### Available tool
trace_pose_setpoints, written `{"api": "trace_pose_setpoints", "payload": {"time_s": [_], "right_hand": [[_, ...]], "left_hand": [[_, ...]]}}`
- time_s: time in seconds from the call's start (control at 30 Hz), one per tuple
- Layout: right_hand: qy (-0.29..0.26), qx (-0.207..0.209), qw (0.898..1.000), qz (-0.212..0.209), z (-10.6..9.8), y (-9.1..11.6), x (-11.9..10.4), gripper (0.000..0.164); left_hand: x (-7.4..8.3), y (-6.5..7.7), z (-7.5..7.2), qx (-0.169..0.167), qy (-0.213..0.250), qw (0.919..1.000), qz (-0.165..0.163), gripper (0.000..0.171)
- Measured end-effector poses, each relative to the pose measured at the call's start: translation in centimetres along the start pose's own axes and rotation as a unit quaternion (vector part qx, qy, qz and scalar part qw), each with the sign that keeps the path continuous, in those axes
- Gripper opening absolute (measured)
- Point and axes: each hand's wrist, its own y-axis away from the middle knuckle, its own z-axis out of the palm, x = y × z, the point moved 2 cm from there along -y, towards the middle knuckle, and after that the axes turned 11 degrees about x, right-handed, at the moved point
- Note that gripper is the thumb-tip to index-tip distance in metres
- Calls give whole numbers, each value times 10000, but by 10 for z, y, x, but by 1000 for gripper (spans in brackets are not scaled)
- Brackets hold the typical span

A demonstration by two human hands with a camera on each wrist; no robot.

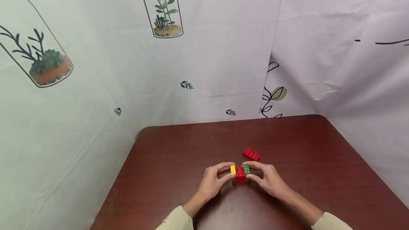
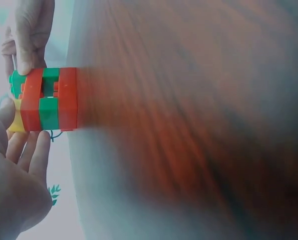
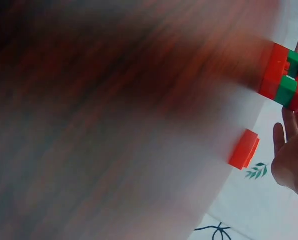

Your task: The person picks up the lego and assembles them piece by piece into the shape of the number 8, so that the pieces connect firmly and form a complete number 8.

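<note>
A small stack of toy building bricks stands on the table, held from both sides. On top, the left hand pinches a yellow brick between thumb and fingers at the left end. At the right end, the right hand pinches a green brick the same way. Between them shows the studded top of a red brick. In the left wrist view, a lower green brick sits between this upper red layer and a bottom red brick, with a gap beside it.
A loose red brick with studs up lies just behind the stack, towards the right hand. The dark reddish-brown table ends at a pale wall covering printed with plants, which runs along the back and both sides.
</note>
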Motion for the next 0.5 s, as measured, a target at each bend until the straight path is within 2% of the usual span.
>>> {"api": "trace_pose_setpoints", "payload": {"time_s": [0.17, 0.3, 0.5], "right_hand": [[-232, -29, 9995, 211, 0, 0, 1, 45], [-506, -80, 9980, 370, -1, -1, 5, 45], [-1008, -473, 9916, 655, 0, -4, 12, 41]], "left_hand": [[1, 0, 2, -60, -67, 9999, 135, 37], [3, 0, 2, -158, -412, 9984, 341, 37], [5, -4, -2, -434, -770, 9950, 461, 36]]}}
